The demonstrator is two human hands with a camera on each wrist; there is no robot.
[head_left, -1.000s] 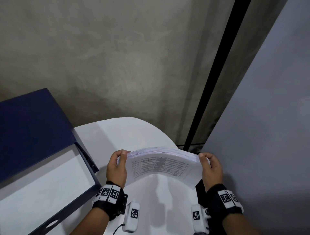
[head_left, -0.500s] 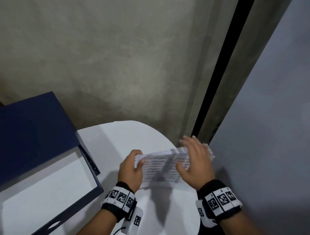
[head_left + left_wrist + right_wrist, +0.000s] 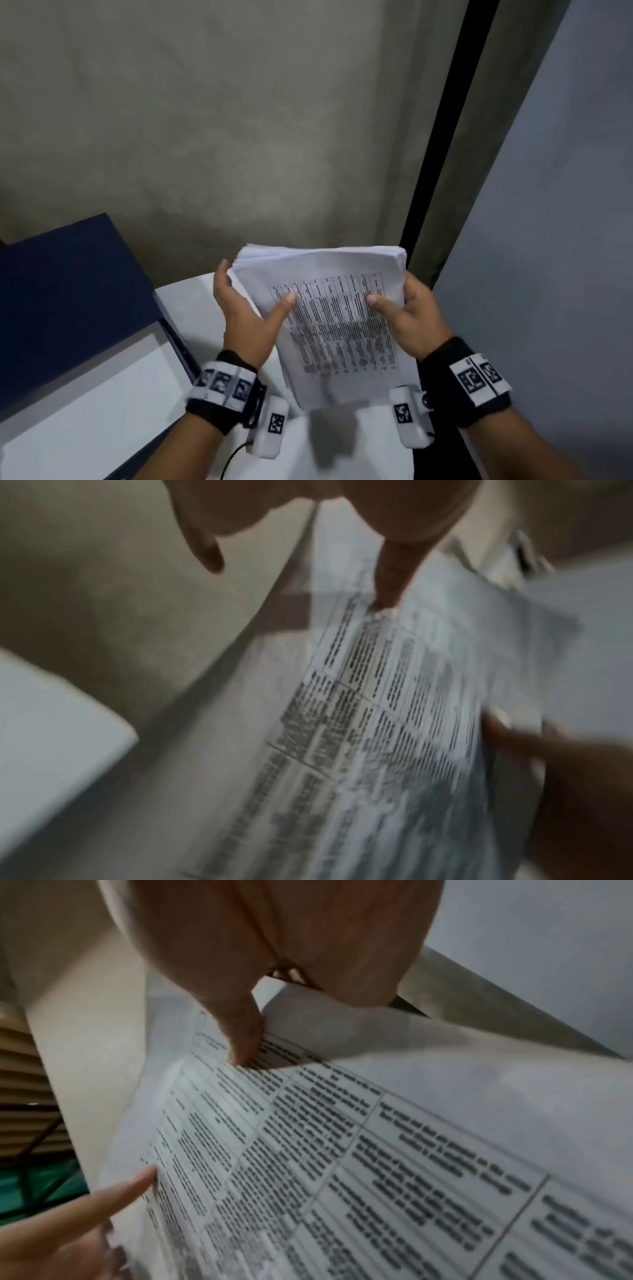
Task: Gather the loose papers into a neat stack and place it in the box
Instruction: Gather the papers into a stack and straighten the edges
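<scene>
A thick stack of white papers with a printed table on top stands tilted on its near short edge above the white round table. My left hand holds its left long edge, thumb on the printed face, fingers behind. My right hand grips the right long edge the same way. The wrist views show the printed stack close up with a thumb pressed on it. The dark blue box, open with a white sheet inside, sits at the left; its lid stands raised behind it.
A grey concrete floor lies beyond the table. A black vertical post and a pale grey wall panel stand on the right. A black cable trails from my left wrist camera.
The stack has been turned from lying wide across my hands to standing lengthwise and lifted higher. My right hand moved from flat on top to gripping the right edge.
</scene>
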